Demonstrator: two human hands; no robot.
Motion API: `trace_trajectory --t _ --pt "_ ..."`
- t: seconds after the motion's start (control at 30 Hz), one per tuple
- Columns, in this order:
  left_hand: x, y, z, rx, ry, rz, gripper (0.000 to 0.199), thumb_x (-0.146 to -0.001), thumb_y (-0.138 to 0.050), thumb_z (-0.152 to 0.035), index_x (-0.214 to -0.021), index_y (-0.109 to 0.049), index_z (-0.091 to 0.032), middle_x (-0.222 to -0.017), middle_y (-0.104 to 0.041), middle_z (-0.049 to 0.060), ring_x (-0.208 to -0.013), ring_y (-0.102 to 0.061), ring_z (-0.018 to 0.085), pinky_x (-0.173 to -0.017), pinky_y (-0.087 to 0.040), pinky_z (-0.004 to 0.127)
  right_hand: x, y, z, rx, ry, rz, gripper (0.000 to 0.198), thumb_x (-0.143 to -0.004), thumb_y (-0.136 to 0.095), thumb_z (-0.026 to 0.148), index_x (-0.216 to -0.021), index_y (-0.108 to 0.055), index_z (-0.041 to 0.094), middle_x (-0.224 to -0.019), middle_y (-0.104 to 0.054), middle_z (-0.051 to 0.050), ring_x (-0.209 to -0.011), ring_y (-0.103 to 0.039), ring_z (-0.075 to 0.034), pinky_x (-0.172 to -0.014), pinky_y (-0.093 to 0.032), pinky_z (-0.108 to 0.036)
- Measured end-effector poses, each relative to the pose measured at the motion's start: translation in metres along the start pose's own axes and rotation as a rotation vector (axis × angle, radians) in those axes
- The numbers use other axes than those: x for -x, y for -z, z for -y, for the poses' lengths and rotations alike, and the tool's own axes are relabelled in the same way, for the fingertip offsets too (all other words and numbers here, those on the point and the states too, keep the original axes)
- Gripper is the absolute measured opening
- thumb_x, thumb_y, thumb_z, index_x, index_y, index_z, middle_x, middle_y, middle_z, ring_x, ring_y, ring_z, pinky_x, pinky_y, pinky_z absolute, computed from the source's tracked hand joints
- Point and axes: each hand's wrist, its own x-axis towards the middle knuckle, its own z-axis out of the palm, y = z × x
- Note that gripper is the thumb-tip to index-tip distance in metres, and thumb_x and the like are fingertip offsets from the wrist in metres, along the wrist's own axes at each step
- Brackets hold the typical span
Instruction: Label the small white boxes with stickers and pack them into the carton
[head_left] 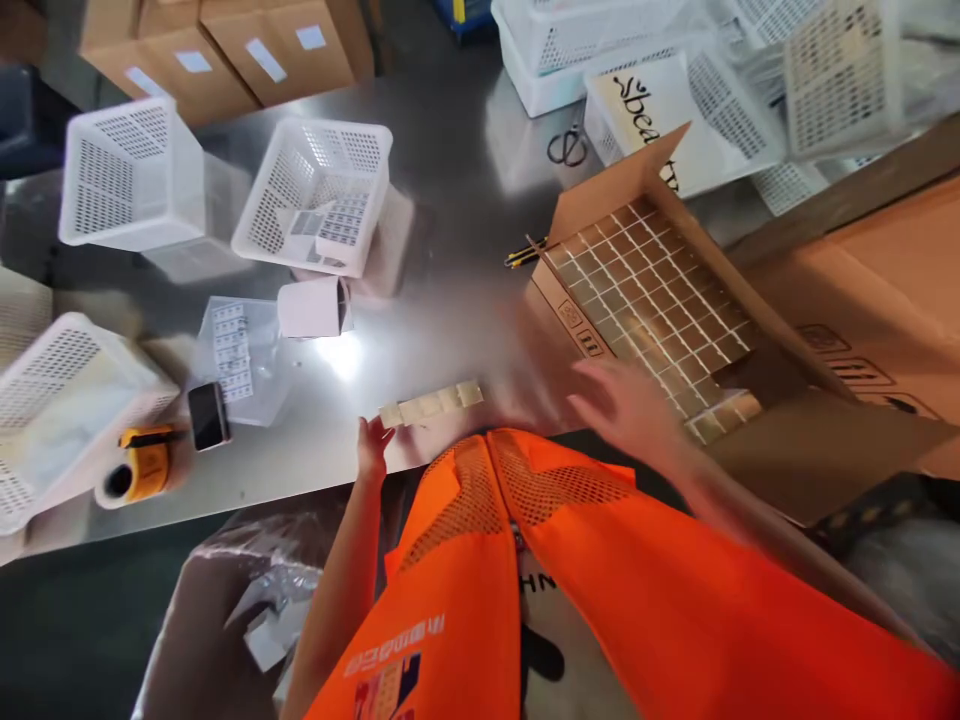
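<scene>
A short row of small gold-tan boxes (431, 403) is at the table's front edge, just before the orange vest. My left hand (373, 447) is at the row's left end, fingers and thumb closed about that end. My right hand (622, 402) is empty, slightly blurred, with fingers stretched apart beside the open carton (577, 315). Inside the carton, many small boxes (652, 290) stand in a tight grid. A few more small boxes (724, 415) lie at its near corner, next to a darker gap.
White perforated baskets (135, 175) stand at the left and back; one basket (315, 195) holds labelled sheets. A phone (208, 415), a yellow tape dispenser (146, 465), scissors (568, 147) and yellow-black pens or cutters (525, 254) lie about. A plastic-lined bin (225, 600) stands below the table.
</scene>
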Motion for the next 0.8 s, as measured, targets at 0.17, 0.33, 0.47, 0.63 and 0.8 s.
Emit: trace_trajectory --t 0.17,0.33,0.47,0.63,0.8 --pt "0.012 -0.023 0.012 0.016 0.088 0.12 0.051 -0.094 -0.048 -0.056 -0.088 -0.074 -0.012 -0.093 -0.073 0.014 -0.082 -0.069 0.021 -0.093 -0.053 0.04 -0.066 -0.103 0.052 0.066 0.157 0.548 0.077 -0.082 -0.075 0.031 -0.152 -0.042 0.026 -0.156 -0.029 -0.008 -0.147 -0.029 -0.034 -0.115 -0.04 -0.056" --pt "0.026 -0.04 0.005 0.055 0.181 0.177 0.046 -0.093 -0.046 -0.049 -0.084 -0.073 -0.014 -0.096 -0.075 0.013 -0.104 -0.069 0.028 -0.107 -0.046 0.047 -0.097 -0.132 0.045 -0.052 0.094 0.726 0.049 -0.083 -0.069 0.019 -0.131 -0.061 0.018 -0.13 -0.057 -0.008 -0.121 -0.057 -0.022 -0.106 -0.052 -0.037" --pt "0.029 -0.024 -0.001 0.068 0.281 0.142 0.053 -0.096 -0.028 -0.047 -0.074 -0.067 -0.019 -0.085 -0.073 0.009 -0.13 -0.055 0.032 -0.122 -0.027 0.052 -0.087 -0.081 0.038 -0.106 0.032 0.641 0.043 -0.082 -0.074 0.032 -0.123 -0.065 0.028 -0.112 -0.065 0.003 -0.104 -0.063 -0.01 -0.097 -0.054 -0.021" --pt "-0.007 0.022 0.015 0.062 0.322 0.13 0.054 -0.077 -0.051 -0.069 -0.089 -0.07 -0.02 -0.095 -0.074 0.008 -0.141 -0.044 0.038 -0.126 -0.021 0.051 -0.027 0.034 -0.01 -0.189 -0.259 0.248 0.064 -0.086 -0.064 0.06 -0.139 -0.055 0.025 -0.129 -0.059 0.0 -0.109 -0.062 -0.01 -0.095 -0.055 -0.021" --pt "0.009 0.015 -0.004 -0.208 0.087 0.164 0.053 -0.078 -0.051 -0.067 -0.099 -0.063 -0.021 -0.111 -0.071 0.013 -0.129 -0.056 0.04 -0.118 -0.029 0.063 0.048 0.1 -0.052 -0.43 -0.569 -0.144 0.079 -0.066 -0.077 0.066 -0.121 -0.064 0.01 -0.106 -0.066 -0.009 -0.084 -0.064 -0.011 -0.07 -0.057 -0.019"
